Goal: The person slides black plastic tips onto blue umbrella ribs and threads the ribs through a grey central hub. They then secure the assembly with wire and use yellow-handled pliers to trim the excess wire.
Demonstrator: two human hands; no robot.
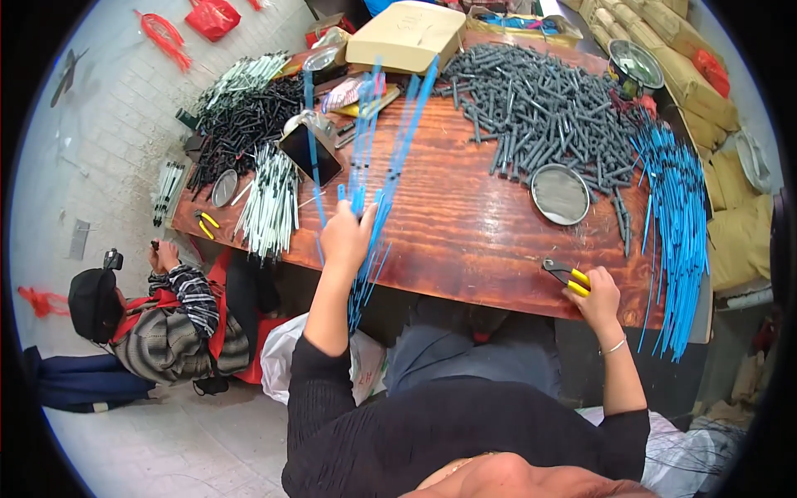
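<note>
My left hand (344,238) is closed around a loose bunch of long thin blue rods (403,139). They fan out away from me over the wooden table (465,220), and their near ends hang past its front edge. Some rods carry small dark bands partway along. In my right hand (599,300) is a pair of yellow-handled cutting pliers (579,284), held by the handles near the front edge, its dark jaws pointing left. Right of that hand lies a large heap of similar blue rods (674,241), overhanging the table edge.
Grey cylindrical pieces (540,108) are heaped at back right beside a round metal dish (560,194). On the left are white rods (270,203), black pieces (249,120), a phone (310,156) and another yellow-handled tool (206,224). A co-worker (174,324) sits at left. A box (407,33) stands behind.
</note>
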